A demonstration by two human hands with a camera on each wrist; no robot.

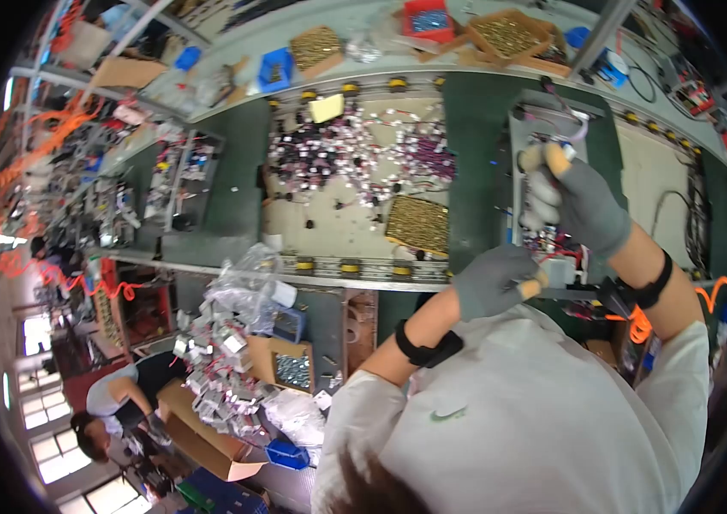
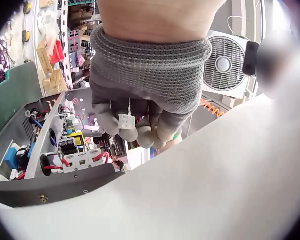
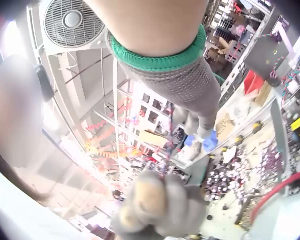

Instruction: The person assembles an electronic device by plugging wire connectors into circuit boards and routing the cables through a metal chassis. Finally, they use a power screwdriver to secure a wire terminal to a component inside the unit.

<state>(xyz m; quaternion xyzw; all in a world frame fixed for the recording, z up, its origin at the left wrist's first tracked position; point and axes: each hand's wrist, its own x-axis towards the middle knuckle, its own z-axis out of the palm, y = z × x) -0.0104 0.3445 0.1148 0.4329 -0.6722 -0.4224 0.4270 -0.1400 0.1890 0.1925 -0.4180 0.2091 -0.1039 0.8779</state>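
A grey-gloved left hand (image 1: 500,281) is low over the near end of an open metal case (image 1: 518,128), fingers curled. In the left wrist view, a small white connector (image 2: 126,121) hangs at those fingers. The gloved right hand (image 1: 590,201) is raised over the case with bent fingers. In the right wrist view, a twisted wire bundle (image 3: 168,135) runs from the right hand (image 3: 190,92) to the left hand (image 3: 157,205), which pinches it. The right fingertips' hold on it is partly hidden. Circuit boards and a white terminal block (image 2: 82,161) sit inside the case.
Left of the case, a pale conveyor section (image 1: 295,223) bears many small connectors and a tray of brass parts (image 1: 417,224). Red (image 1: 429,21) and blue (image 1: 275,70) bins stand on the back shelf. Another person (image 1: 124,394) works at lower left, by a cardboard box (image 1: 201,428).
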